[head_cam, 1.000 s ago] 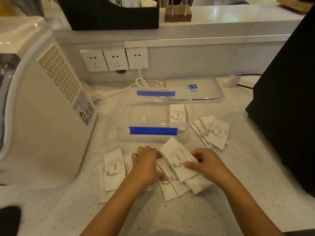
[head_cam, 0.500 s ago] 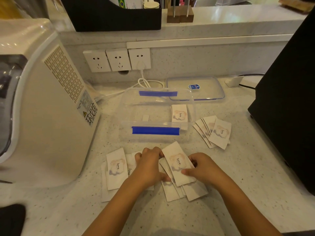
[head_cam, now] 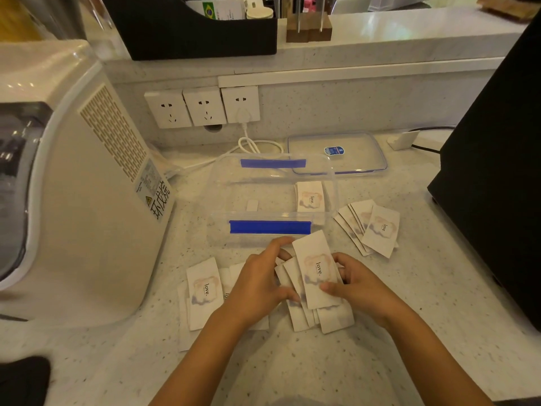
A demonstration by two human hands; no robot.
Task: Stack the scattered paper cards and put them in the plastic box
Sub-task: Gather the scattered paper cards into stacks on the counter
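Between both hands (head_cam: 310,285), fanned cards (head_cam: 314,271), before plastic box (head_cam: 272,200)

Both hands (head_cam: 307,285) and forearms are bare, with no sleeves or jewellery showing.

Matt paper cards (head_cam: 314,271), clear glossy plastic box (head_cam: 272,183), speckled stone counter (head_cam: 409,288).

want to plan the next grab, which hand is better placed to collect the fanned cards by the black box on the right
Right. The right hand lies on the same side as the fanned white paper cards, with bare counter between. The left hand would have to cross over the centre card pile both hands are squaring.
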